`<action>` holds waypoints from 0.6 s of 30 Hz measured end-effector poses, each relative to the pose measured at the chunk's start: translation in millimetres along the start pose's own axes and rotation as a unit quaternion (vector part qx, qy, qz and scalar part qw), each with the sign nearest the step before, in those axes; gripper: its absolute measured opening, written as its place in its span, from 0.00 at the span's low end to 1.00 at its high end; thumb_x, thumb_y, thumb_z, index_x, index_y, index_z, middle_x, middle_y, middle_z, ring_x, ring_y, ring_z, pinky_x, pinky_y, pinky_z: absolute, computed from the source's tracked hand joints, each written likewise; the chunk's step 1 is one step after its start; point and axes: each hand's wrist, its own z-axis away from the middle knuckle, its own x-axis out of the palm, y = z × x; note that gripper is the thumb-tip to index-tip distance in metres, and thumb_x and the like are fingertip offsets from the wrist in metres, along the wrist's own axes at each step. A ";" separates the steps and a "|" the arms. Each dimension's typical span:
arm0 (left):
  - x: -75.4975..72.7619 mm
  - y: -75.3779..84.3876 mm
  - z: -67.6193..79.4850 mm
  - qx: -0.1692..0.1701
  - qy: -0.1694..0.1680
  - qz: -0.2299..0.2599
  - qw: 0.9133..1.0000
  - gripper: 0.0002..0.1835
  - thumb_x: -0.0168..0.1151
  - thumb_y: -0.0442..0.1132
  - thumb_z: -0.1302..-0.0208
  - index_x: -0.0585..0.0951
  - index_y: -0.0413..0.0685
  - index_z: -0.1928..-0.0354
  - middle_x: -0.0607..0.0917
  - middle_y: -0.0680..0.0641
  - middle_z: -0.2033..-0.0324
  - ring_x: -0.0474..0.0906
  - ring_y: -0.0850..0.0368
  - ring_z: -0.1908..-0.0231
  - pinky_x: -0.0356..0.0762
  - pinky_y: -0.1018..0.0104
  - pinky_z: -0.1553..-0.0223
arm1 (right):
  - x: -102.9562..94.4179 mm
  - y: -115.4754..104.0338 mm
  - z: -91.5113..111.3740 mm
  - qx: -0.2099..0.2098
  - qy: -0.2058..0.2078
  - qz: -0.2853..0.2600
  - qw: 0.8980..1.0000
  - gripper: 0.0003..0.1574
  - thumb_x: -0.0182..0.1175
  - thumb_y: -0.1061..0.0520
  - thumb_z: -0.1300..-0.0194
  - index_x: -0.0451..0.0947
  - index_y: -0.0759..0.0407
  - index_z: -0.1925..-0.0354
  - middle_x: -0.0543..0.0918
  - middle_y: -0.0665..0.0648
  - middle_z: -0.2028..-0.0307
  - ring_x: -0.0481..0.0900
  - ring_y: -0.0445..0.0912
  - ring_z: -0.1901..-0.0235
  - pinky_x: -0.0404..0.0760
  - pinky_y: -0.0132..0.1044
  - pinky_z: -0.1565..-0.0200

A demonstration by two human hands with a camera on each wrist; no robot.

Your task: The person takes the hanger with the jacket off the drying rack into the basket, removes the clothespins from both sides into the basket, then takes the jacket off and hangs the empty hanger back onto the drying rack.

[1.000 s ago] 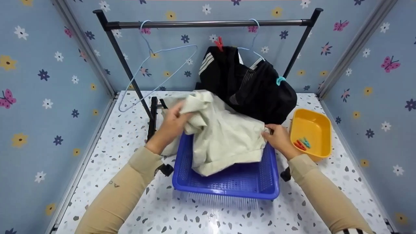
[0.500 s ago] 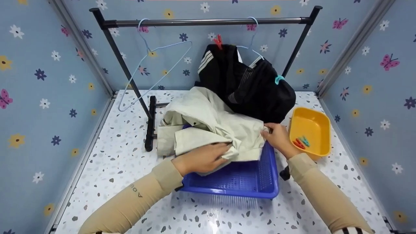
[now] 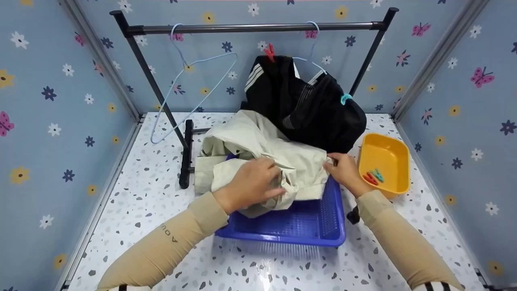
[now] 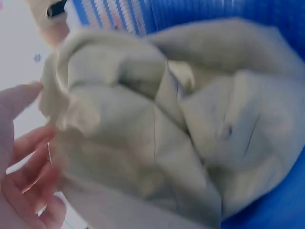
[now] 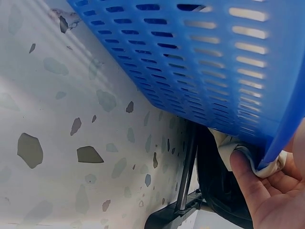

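Note:
A pale beige garment, with a button showing in the left wrist view, lies bunched over the blue basket. My left hand is over its middle. In the left wrist view that hand's fingers are at the cloth's edge, the thumb apart from them. At the basket's right rim my right hand pinches an edge of the garment. The right wrist view shows cloth between the right thumb and fingers, next to the rim.
Behind stands a black rack with a bare blue hanger. A black garment hangs on another hanger, with red and teal clips. A yellow tub at right holds several clothes pegs.
My left hand has moved from the upper left down to the garment's middle, and its fingers have come loose from the cloth. Cloth now spreads left. The right hand stays at the rim.

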 end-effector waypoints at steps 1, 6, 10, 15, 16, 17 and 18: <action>-2.3 -4.7 -2.5 -0.010 0.001 0.003 1.000 0.29 0.78 0.65 0.33 0.85 0.45 0.54 0.84 0.45 0.59 0.82 0.48 0.59 0.85 0.53 0.57 | 0.0 0.5 0.1 -0.001 0.001 0.000 1.000 0.23 0.69 0.62 0.29 0.88 0.74 0.40 0.92 0.74 0.54 0.86 0.64 0.56 0.85 0.56 0.46; -9.7 -30.5 -13.0 -0.096 -0.092 0.062 0.989 0.59 0.73 0.78 0.38 0.71 0.41 0.20 0.73 0.32 0.24 0.70 0.29 0.23 0.72 0.28 0.24 | 0.3 1.4 0.0 -0.001 0.003 -0.004 1.000 0.22 0.69 0.62 0.29 0.88 0.73 0.41 0.92 0.73 0.57 0.86 0.62 0.59 0.84 0.52 0.50; -8.5 -48.6 -14.9 -0.156 -0.175 0.120 0.965 0.66 0.66 0.81 0.35 0.54 0.52 0.08 0.47 0.34 0.08 0.36 0.21 0.10 0.38 0.14 0.16 | 0.0 1.3 -0.2 -0.002 0.004 -0.007 1.000 0.22 0.69 0.62 0.30 0.89 0.73 0.42 0.91 0.71 0.61 0.83 0.58 0.63 0.81 0.46 0.54; 1.8 -58.5 -10.9 -0.166 -0.248 0.175 0.938 0.59 0.50 0.83 0.26 0.49 0.58 0.06 0.42 0.33 0.08 0.30 0.19 0.11 0.30 0.16 0.15 | 0.4 2.2 0.0 -0.004 0.000 -0.005 1.000 0.22 0.69 0.62 0.28 0.89 0.73 0.41 0.90 0.68 0.64 0.81 0.54 0.66 0.80 0.44 0.57; 4.3 -59.1 -9.9 -0.168 -0.259 0.189 0.932 0.56 0.45 0.83 0.23 0.49 0.60 0.06 0.42 0.33 0.08 0.30 0.19 0.11 0.29 0.17 0.14 | 0.4 2.2 0.2 -0.004 -0.001 -0.005 1.000 0.22 0.69 0.62 0.28 0.88 0.73 0.41 0.89 0.68 0.65 0.81 0.55 0.67 0.79 0.44 0.57; 6.6 -59.2 -9.2 -0.171 -0.267 0.202 0.927 0.53 0.40 0.82 0.21 0.49 0.62 0.07 0.42 0.34 0.08 0.29 0.20 0.11 0.29 0.18 0.14 | 0.5 2.1 0.2 -0.004 -0.001 -0.004 1.000 0.22 0.69 0.62 0.28 0.88 0.73 0.41 0.89 0.68 0.65 0.81 0.55 0.66 0.80 0.45 0.56; 8.7 -58.9 -8.7 -0.175 -0.273 0.214 0.921 0.50 0.36 0.81 0.19 0.50 0.64 0.07 0.42 0.34 0.08 0.29 0.20 0.11 0.29 0.20 0.13 | 0.4 2.0 0.3 -0.002 0.001 -0.004 1.000 0.22 0.69 0.62 0.28 0.88 0.73 0.41 0.89 0.68 0.64 0.81 0.55 0.65 0.80 0.46 0.55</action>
